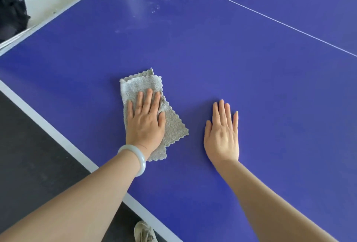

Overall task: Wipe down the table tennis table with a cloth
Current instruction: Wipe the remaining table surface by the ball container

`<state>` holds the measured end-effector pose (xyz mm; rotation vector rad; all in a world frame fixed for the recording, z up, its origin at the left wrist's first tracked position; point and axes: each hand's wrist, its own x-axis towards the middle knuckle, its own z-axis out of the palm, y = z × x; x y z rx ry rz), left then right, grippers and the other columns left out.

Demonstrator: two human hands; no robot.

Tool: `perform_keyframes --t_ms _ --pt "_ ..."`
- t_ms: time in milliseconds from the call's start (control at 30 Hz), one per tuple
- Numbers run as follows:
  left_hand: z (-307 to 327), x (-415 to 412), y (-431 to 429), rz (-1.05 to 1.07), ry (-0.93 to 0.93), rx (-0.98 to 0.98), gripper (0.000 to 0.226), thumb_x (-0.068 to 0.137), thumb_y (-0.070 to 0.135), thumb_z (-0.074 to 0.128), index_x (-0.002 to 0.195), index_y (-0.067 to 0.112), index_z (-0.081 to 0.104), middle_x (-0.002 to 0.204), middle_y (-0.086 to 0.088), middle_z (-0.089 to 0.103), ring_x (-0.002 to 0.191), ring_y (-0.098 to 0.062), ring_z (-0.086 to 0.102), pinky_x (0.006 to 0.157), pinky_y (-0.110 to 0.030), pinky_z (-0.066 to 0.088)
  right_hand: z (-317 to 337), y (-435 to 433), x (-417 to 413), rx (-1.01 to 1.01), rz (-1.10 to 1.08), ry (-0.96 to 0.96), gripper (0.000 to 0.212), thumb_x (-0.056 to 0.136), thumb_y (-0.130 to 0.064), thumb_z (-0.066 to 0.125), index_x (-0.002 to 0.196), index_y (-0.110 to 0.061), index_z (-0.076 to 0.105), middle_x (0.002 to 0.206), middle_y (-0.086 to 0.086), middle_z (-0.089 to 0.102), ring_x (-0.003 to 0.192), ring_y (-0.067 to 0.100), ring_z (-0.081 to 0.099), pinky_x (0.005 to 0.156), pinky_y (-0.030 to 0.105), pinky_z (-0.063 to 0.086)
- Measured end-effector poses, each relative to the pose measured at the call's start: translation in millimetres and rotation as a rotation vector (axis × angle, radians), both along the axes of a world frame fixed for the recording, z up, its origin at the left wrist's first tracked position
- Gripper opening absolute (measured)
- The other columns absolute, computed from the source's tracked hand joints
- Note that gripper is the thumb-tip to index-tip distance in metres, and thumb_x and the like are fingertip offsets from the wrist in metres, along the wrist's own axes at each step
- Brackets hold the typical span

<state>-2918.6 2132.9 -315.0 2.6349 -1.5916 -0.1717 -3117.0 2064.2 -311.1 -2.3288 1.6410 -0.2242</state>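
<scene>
A blue table tennis table (241,71) fills most of the head view, with a white edge stripe along its left and near sides. A folded grey cloth (135,87) lies flat on it near the left corner. My left hand (145,120), with a pale bangle on the wrist, presses flat on the cloth with straight fingers. My right hand (223,133) rests palm down on the bare blue surface to the right of the cloth, fingers straight and together.
A thin white centre line (270,18) runs across the table at upper right. Pale smudges and streaks (146,9) mark the surface farther away. Dark floor (29,154) lies left of the table, with a light shoe (144,232) below. A black object (11,13) sits at upper left.
</scene>
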Motion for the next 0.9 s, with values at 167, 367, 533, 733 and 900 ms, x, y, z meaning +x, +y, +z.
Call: perform_keyframes --t_ms 167,367,533,733,900 --pt "7.3 -50.9 18.5 -0.01 0.071 -0.065 0.056 0.104 0.035 0.023 0.158 0.022 0.018 0.166 0.001 0.008 0.154 -0.023 0.001 0.122 -0.049 0.006 0.7 -0.8 -0.1 0.059 -0.081 -0.251 0.049 0.106 -0.024 0.026 0.153 -0.015 0.036 0.163 -0.006 0.022 0.151 0.003 0.008 0.125 0.031 -0.002" --pt "-4.0 -114.4 127.3 -0.446 0.162 -0.083 0.068 0.099 0.039 0.041 0.159 0.02 0.015 0.167 -0.001 0.005 0.153 -0.026 0.003 0.119 -0.053 0.017 -1.6 2.7 2.6 -0.014 0.006 0.012 0.06 0.104 -0.038 0.033 0.157 -0.012 0.022 0.166 0.005 0.011 0.154 0.017 0.001 0.125 0.04 -0.005" --pt "-1.5 8.5 145.3 -0.266 -0.053 -0.025 0.06 0.102 0.043 0.024 0.158 0.023 0.018 0.166 0.0 0.008 0.153 -0.024 0.005 0.12 -0.055 0.017 -6.1 3.5 5.9 -0.051 0.031 0.197 0.07 0.1 -0.05 0.023 0.159 -0.013 0.012 0.166 0.01 0.004 0.154 0.024 -0.004 0.124 0.046 -0.007" --pt "2.3 -3.6 122.9 0.109 -0.022 0.019 0.065 0.1 0.045 0.015 0.159 0.018 0.009 0.166 -0.007 0.001 0.153 -0.032 -0.001 0.12 -0.058 0.007 -4.7 4.0 8.1 -0.057 -0.001 0.18 0.067 0.101 -0.047 0.026 0.158 -0.013 0.018 0.166 0.009 0.009 0.154 0.023 0.0 0.124 0.044 -0.006" --pt "1.8 -92.0 124.7 -0.307 0.132 -0.044 0.066 0.099 0.043 0.035 0.158 0.017 0.02 0.167 -0.007 0.005 0.152 -0.036 0.002 0.116 -0.064 0.018 -1.9 2.8 7.8 -0.054 0.002 0.151 0.066 0.101 -0.047 0.029 0.157 -0.013 0.02 0.166 0.008 0.011 0.154 0.021 0.0 0.124 0.042 -0.006"
